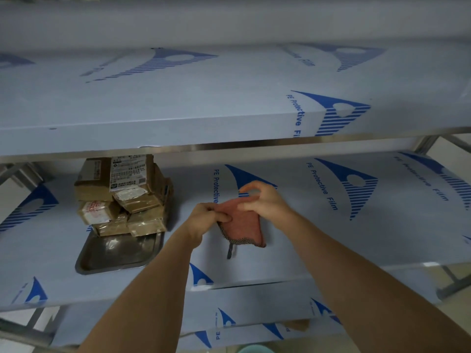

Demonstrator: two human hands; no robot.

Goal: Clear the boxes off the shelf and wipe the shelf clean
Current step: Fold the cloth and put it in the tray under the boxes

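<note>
Your left hand, at the centre of the frame, has its fingers curled and its thumb pressed down on the left edge of a reddish-pink rectangular cleaning cloth with a dark mesh backing. Your right hand, just right of it, pinches the cloth's upper right corner between thumb and fingers, with the index finger arched above. The cloth hangs between both hands, tilted, its lower corner pointing down and a small dark loop dangling from the bottom edge.

Below and behind the cloth lies the steel shelf covered in pale blue-printed protective film, which spans the middle of the frame.

To the left of your hands, at centre left, a pile of brown cardboard boxes with white shipping labels is stacked on the far end of a shallow rectangular metal tray. The tray rests on that same shelf, its near half bare.

Another film-covered shelf fills the upper half of the frame, and part of a lower one shows at the bottom.
</note>
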